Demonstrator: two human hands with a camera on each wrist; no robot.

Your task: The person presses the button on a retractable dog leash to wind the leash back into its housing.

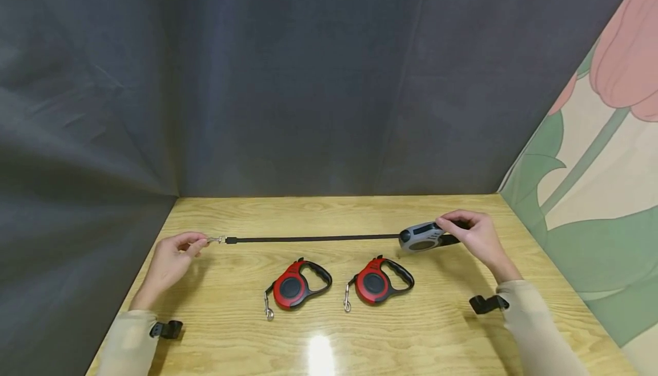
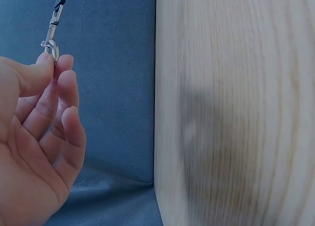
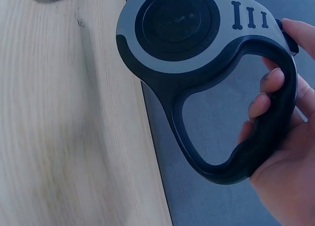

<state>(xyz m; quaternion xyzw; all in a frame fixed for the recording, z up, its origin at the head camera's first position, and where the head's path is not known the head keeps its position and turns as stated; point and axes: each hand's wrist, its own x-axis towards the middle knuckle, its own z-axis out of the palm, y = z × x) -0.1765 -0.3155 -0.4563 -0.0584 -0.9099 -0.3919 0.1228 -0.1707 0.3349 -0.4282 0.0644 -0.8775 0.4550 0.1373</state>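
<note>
My right hand (image 1: 475,239) grips the black handle of a grey retractable dog leash (image 1: 422,238), its fingers curled through the loop. In the right wrist view the thumb rests by the black button on the leash (image 3: 172,63). A black strap (image 1: 313,239) runs out straight and taut to the left above the table. At its end my left hand (image 1: 172,256) pinches the metal snap hook (image 2: 51,41) between thumb and index finger, the other fingers loosely bent. Two red and black retractable leashes (image 1: 291,288) lie nearer me on the table, hooks to their left.
The wooden table (image 1: 247,336) backs onto a dark grey cloth (image 1: 319,90), which also covers the left side. On the right hangs a flower-patterned cloth (image 1: 591,204). Black wrist bands (image 1: 167,330) sit on both sleeves.
</note>
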